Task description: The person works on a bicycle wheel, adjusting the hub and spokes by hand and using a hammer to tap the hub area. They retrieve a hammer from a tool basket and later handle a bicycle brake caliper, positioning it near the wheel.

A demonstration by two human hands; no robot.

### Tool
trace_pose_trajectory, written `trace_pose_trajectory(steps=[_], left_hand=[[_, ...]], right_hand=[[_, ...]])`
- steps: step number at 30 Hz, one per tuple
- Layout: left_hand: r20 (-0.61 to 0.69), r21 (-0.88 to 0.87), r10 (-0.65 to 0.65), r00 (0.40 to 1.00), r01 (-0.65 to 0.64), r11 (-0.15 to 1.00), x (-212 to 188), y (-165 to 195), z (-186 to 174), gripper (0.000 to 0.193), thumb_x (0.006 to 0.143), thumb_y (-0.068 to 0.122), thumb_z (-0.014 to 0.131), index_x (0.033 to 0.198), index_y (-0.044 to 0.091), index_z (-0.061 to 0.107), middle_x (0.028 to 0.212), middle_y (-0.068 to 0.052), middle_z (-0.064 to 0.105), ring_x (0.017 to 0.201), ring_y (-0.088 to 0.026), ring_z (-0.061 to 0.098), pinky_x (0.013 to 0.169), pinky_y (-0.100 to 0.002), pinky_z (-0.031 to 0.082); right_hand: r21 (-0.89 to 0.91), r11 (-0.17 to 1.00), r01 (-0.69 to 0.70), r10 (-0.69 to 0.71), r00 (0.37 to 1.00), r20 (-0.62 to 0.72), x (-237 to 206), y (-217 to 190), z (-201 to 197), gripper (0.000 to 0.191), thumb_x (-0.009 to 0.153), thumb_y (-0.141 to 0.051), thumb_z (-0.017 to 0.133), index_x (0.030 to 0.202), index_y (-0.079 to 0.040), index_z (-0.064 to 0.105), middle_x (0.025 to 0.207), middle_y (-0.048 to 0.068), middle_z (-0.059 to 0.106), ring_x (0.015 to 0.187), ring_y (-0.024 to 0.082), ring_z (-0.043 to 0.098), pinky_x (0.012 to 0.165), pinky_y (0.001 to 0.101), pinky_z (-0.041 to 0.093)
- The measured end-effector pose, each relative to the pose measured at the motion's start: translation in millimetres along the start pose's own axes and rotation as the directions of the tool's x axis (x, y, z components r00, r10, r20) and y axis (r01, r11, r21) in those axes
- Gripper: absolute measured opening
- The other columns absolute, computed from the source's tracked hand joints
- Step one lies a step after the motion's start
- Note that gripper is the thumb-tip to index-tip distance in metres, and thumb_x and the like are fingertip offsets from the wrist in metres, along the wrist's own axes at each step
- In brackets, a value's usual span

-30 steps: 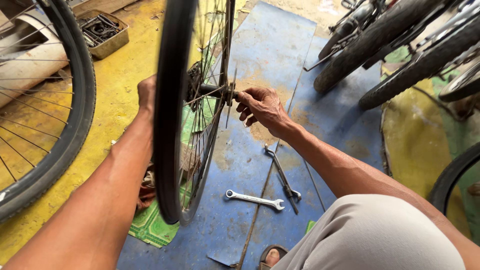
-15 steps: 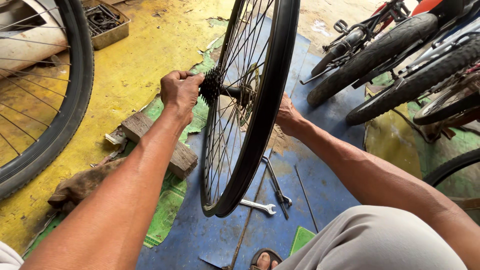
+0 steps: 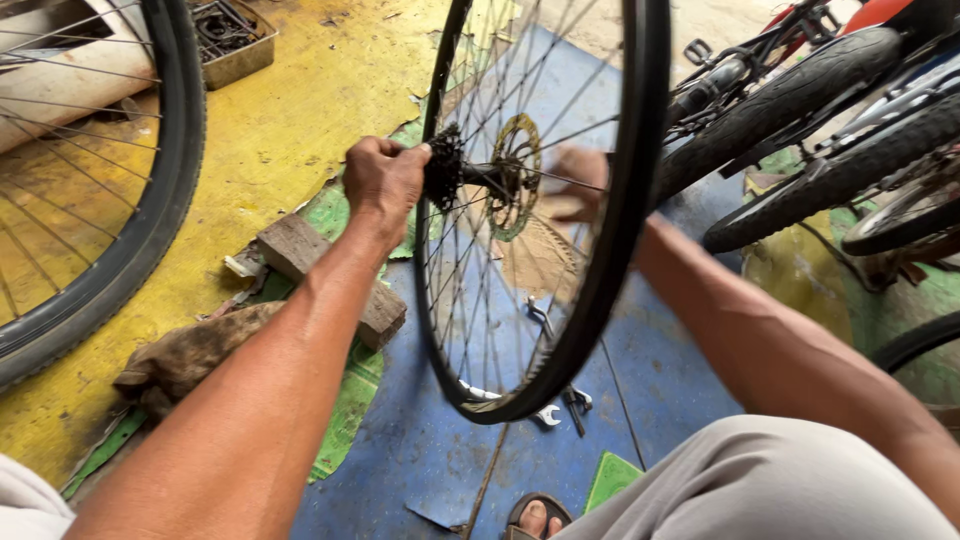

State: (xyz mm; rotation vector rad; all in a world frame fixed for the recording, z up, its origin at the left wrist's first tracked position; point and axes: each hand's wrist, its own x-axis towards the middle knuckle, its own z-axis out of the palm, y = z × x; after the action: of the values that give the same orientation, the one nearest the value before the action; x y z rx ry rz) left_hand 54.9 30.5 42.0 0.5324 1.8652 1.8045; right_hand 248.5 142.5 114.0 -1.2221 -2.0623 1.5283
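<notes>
I hold a spoked bicycle wheel [image 3: 610, 260] with a black tyre upright above the floor. My left hand [image 3: 382, 180] grips the black sprocket cluster [image 3: 443, 166] on the near end of the axle. My right hand [image 3: 572, 182] reaches behind the spokes to the far end of the axle, beside the brake disc [image 3: 516, 188]; it is blurred and its grip is partly hidden. A spanner [image 3: 540, 412] and pliers [image 3: 560, 370] lie on the blue floor patch under the wheel.
Another large wheel [image 3: 150, 230] stands at the left. A wooden block [image 3: 300, 250] and a brown rag [image 3: 190, 350] lie on the floor near my left arm. Bicycles [image 3: 800, 100] stand at the right. A tray of metal parts [image 3: 228, 38] sits at the top left.
The wheel has turned and tilted, now showing its hub, sprockets and disc more side-on. My left hand moved from the far side to the sprocket side; my right hand shifted behind the spokes.
</notes>
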Motion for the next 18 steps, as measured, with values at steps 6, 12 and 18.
trace_pose_trajectory(steps=[6,12,18], left_hand=[[-0.016,0.071,0.007,1.000,-0.006,0.997,-7.8,1.5,4.7,0.026,0.080,0.025,0.078,0.090,0.006,0.065,0.087,-0.009,0.072,0.075,-0.017,0.070,0.068,-0.033,0.058],[-0.035,0.044,0.005,0.999,-0.003,0.999,-5.0,-1.4,0.2,0.025,0.078,0.026,0.078,0.087,0.006,0.066,0.085,-0.008,0.073,0.075,-0.017,0.070,0.071,-0.033,0.058],[-0.040,-0.087,-0.047,0.998,0.043,0.995,-3.0,-1.5,-4.0,0.019,0.074,0.021,0.076,0.079,0.010,0.062,0.081,-0.006,0.066,0.075,-0.017,0.065,0.070,-0.036,0.057]], right_hand=[[0.140,0.882,0.450,-0.463,0.883,0.083,-36.4,-68.7,-59.7,0.082,0.097,-0.068,0.029,0.144,-0.007,0.054,0.137,0.012,0.066,0.129,0.032,0.064,0.104,0.0528,0.053],[0.130,0.853,0.505,-0.516,0.853,0.073,-49.2,-99.2,-54.3,0.086,0.093,-0.075,0.039,0.143,-0.008,0.057,0.136,0.016,0.067,0.120,0.033,0.069,0.092,0.0490,0.054],[0.162,0.792,0.589,-0.607,0.786,0.114,-45.4,-106.2,-58.2,0.060,0.098,-0.058,0.070,0.130,-0.007,0.061,0.129,0.009,0.064,0.112,0.031,0.071,0.091,0.0502,0.056]])
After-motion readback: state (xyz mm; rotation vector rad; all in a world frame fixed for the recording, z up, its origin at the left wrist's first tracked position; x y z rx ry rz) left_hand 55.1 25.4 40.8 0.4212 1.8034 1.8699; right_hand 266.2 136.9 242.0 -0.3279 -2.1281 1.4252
